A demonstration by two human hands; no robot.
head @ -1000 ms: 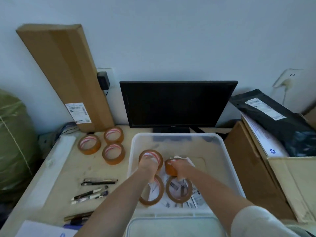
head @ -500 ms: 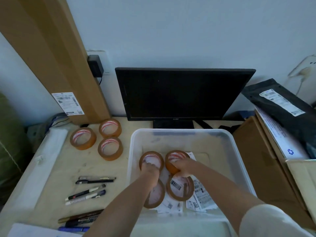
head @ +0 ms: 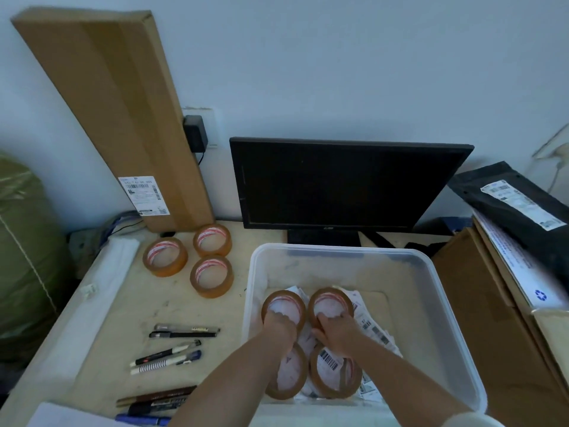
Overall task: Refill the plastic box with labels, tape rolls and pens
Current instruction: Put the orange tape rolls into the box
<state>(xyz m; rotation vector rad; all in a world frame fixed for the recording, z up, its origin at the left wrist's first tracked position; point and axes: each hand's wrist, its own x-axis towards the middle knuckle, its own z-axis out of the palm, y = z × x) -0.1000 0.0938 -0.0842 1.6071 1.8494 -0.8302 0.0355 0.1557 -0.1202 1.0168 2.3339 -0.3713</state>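
A clear plastic box (head: 443, 303) stands on the table in front of the monitor. Printed labels (head: 374, 329) lie on its floor. Several brown tape rolls lie flat on them. My left hand (head: 278, 328) rests on the near edge of the far-left roll (head: 281, 298), fingers curled over it. My right hand (head: 337, 332) grips the near edge of the far-right roll (head: 331, 295). Two nearer rolls (head: 334, 375) are partly hidden under my forearms. Three more tape rolls (head: 212, 274) lie on the table left of the box. Several pens (head: 181, 332) lie nearer, at the left.
A black monitor (head: 341, 183) stands behind the box. A long cardboard carton (head: 117, 118) leans on the wall at the left. Cardboard boxes (head: 480, 303) and a black mailer bag (head: 511, 198) crowd the right side. A green sack (head: 24, 257) sits at far left.
Both hands brought a tape roll down flat onto the labels at the far side of the box; the right roll went from tilted to lying flat. The camera view shifted.
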